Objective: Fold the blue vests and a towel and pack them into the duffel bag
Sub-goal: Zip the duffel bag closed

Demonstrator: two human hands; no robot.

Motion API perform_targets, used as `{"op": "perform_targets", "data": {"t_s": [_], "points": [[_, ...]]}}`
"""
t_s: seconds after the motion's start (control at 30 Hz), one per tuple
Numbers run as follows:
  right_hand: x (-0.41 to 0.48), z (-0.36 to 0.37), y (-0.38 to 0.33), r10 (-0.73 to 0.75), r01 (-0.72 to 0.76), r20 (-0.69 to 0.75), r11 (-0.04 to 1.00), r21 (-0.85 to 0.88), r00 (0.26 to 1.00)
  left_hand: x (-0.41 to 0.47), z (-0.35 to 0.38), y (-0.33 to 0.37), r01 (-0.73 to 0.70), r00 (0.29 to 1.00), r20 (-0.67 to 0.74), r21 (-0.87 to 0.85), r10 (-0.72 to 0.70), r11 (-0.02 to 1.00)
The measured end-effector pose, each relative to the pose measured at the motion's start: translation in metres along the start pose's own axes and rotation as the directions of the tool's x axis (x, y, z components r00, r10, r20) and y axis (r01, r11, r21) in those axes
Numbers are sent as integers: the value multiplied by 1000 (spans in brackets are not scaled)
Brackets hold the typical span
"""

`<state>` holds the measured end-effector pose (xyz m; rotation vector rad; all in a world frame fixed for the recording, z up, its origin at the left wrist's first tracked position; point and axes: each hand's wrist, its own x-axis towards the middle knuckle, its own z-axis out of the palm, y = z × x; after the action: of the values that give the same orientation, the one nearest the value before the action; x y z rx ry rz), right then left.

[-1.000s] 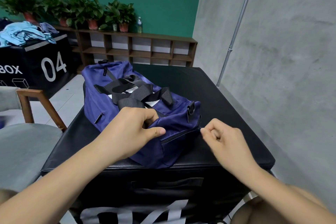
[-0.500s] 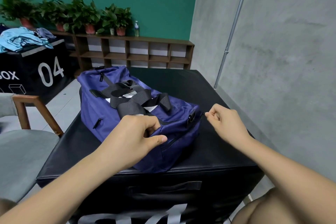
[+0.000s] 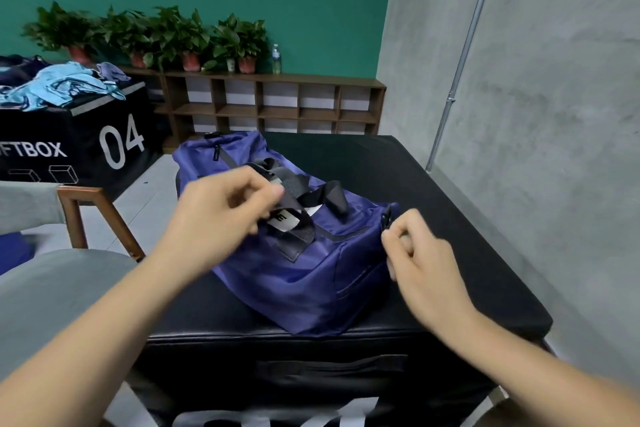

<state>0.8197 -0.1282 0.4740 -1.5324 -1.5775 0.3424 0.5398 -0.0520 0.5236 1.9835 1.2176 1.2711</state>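
The navy duffel bag [image 3: 298, 274] lies on a black padded box [image 3: 433, 191] in front of me, its black handle straps [image 3: 311, 198] lying across its top. My left hand [image 3: 221, 218] hovers over the bag's middle, with thumb and forefinger pinched together at the top among the straps, on what looks like the zipper pull. My right hand [image 3: 419, 253] has its fingers curled and pinches the bag's near right end by a black buckle [image 3: 386, 218]. A heap of light blue vests [image 3: 62, 87] lies on another black box at the far left. No towel can be made out.
The other black box, marked 04 [image 3: 114, 149], stands at the left. A wooden chair with a grey seat [image 3: 52, 288] is close on my left. A low wooden shelf [image 3: 277, 107] with potted plants lines the green wall. A grey wall with a pipe [image 3: 457, 80] is on the right.
My left hand has slid from the bag's near end toward its middle, along the top. My right hand has stayed at the bag's right end, shifting slightly.
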Motion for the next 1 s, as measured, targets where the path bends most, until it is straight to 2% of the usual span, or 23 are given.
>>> {"op": "perform_targets", "data": {"t_s": [0.1, 0.17, 0.27, 0.37, 0.47, 0.6, 0.8, 0.9, 1.0], "points": [[-32, 22, -10, -64, 63, 117, 998, 9, 991, 26, -23, -23, 7, 985, -173, 53, 3, 999], [-42, 39, -7, -100, 120, 172, 987, -108, 980, 44, -39, -50, 41, 964, -265, 95, -14, 995], [-43, 61, 5, -103, 135, 115, 937, -321, 988, 64, -54, -92, 136, 928, -358, 52, -108, 989], [-39, 75, 14, -176, 180, 50, 882, -435, 983, 72, -55, -121, 211, 901, -387, -5, -196, 978], [-35, 80, 17, -263, 229, 5, 833, -504, 965, 76, -52, -135, 243, 901, -354, -65, -250, 968], [-32, 82, 20, -291, 253, -2, 835, -489, 957, 77, -50, -145, 295, 917, -184, -284, -354, 912], [-19, 72, 32, -275, 228, -40, 864, -449, 961, 83, -44, -146, 263, 925, -223, -202, -306, 943], [-8, 61, 41, -244, 196, -49, 868, -457, 968, 81, -40, -148, 311, 922, -128, -316, -365, 896], [6, 50, 54, -172, 131, -47, 877, -462, 984, 78, -32, -153, 353, 917, -64, -334, -395, 874]]}}
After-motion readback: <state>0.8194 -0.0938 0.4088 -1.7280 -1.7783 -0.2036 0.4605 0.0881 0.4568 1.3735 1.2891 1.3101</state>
